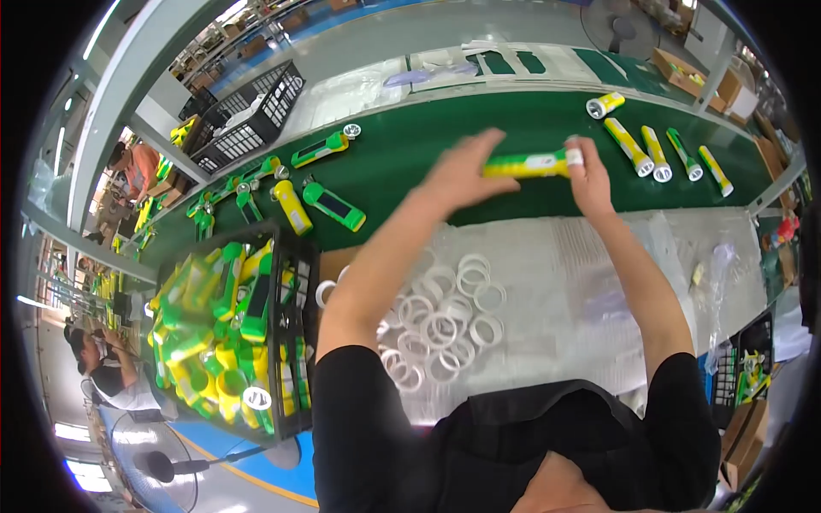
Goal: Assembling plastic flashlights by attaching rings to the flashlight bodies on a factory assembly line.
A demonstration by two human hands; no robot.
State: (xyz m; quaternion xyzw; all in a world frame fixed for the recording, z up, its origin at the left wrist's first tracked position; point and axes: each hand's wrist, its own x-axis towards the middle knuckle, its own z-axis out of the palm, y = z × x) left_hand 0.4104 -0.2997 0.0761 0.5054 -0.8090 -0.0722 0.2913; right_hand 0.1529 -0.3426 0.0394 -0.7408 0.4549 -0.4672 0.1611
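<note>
Black-clothed torso was nearest. Right hand gripped a green-and-yellow tubular flashlight above the green belt; blurred left hand was spread at its other end, contact unclear. Looked mid-batch: black plastic crate was heaped with similar ones, loose white rings sat unused.

Tubes: glowing white past the bench's left edge
Left hand: motion-blurred
Post: bowed by lens

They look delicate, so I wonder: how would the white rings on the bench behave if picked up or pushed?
The white rings look light for their size, being thin bands with open centres. Loosely overlapping, several would probably shift together if pushed. One stood on edge might roll, being round.
</note>
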